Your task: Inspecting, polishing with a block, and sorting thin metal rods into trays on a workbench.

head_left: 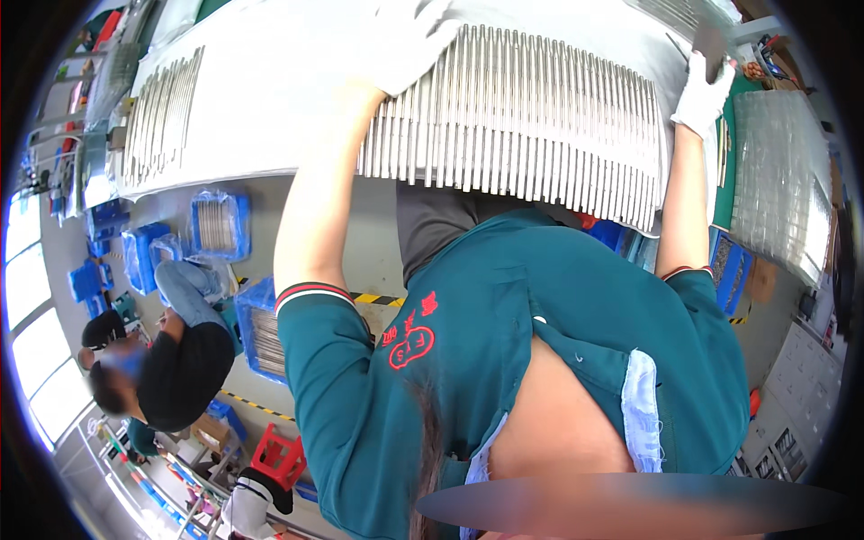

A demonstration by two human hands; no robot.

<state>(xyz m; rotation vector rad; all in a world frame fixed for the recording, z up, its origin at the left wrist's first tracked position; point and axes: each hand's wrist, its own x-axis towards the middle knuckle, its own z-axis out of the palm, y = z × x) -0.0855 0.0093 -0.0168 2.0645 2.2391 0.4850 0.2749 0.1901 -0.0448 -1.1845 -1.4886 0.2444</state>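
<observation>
Blue floor crates point(244, 225) hold rods point(215, 225); right grip point(703, 94) pinches a dark object point(709, 47); left grip point(405, 49), near tabletop rods point(531, 112), unclear.

Windows point(27, 279) are running down the far left, panes glaring white. Gray floor point(378, 238) is showing below the white-covered worktable point(243, 99); black-and-yellow tape point(378, 299) is striping it. Red stool point(277, 457) is standing lower left, near metal framing point(184, 513). Gray cabinets point(796, 387) are lining the lower right, fisheye bending them. Light is washing out the table's upper left.
</observation>
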